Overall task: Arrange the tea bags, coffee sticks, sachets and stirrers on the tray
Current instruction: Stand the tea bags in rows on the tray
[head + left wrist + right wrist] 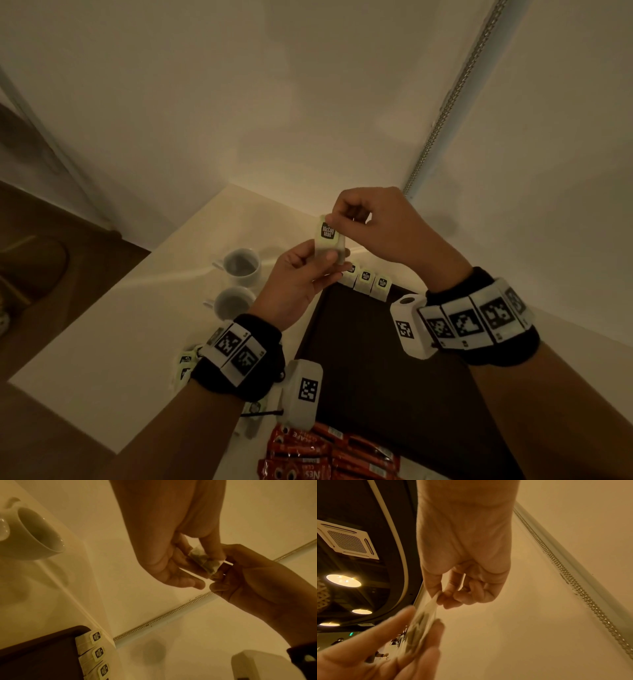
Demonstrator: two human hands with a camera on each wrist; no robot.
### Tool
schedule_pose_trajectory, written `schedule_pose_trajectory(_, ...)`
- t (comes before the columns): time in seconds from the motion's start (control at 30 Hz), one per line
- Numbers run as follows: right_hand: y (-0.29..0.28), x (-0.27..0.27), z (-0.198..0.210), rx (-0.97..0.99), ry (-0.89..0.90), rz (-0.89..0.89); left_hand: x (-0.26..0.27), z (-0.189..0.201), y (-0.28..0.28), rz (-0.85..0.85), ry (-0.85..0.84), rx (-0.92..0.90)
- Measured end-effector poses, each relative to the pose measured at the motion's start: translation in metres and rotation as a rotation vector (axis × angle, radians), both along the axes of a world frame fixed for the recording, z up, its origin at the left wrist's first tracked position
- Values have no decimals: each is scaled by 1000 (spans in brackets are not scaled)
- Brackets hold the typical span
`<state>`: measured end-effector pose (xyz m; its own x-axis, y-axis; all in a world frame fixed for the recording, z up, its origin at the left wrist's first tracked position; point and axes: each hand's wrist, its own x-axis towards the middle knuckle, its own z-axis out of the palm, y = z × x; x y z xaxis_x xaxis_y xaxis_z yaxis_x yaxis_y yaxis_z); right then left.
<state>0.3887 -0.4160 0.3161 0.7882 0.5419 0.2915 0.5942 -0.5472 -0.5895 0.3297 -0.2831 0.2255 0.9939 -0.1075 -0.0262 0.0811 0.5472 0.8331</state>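
Note:
Both hands hold one white tea bag (328,232) with a black label in the air above the far end of the dark tray (376,359). My left hand (330,260) grips its lower part between thumb and fingers. My right hand (337,217) pinches its top edge. The left wrist view shows the tea bag (203,560) between the left hand (199,555) and the right hand (221,573). In the right wrist view the right hand (441,595) pinches the blurred tea bag (423,622). Three tea bags (364,281) stand in a row along the tray's far edge.
Two white cups (241,265) stand left of the tray on the pale table (120,335). Red coffee sticks (325,452) lie at the tray's near end. Loose tea bags (186,363) lie by my left wrist. A thin black stick (260,413) lies beside them. Walls close in behind.

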Motion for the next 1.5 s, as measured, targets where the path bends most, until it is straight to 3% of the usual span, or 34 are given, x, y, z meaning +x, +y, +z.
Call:
schedule_pose_trajectory(0.27, -11, 6, -8, 79, 104, -70, 3, -7, -3, 73, 25, 81)
schedule_pose_trajectory(0.37, -20, 14, -24, 131, 229, -114, -1, -12, 6, 112, 71, 139)
schedule_pose_trajectory(0.47, -31, 31, -57, 119, 337, -199, -14, -23, 28, 143, 118, 262)
schedule_pose_trajectory(0.6, -40, 48, -116, -64, 470, -270, -41, -41, 63, 205, 163, 387)
schedule_pose_trajectory(0.8, -40, 62, -191, -162, 660, -332, -91, -56, 105, 249, 215, 394)
schedule_pose_trajectory(1.03, -46, 78, -225, -108, 514, -540, -131, -88, 139, 378, 424, 346)
schedule_pose_trajectory(1.23, -46, 86, -226, -78, 469, -577, -148, -104, 158, 423, 581, 322)
schedule_pose_trajectory(1.5, -39, 88, -226, -23, 408, -619, -158, -98, 158, 466, 587, 323)
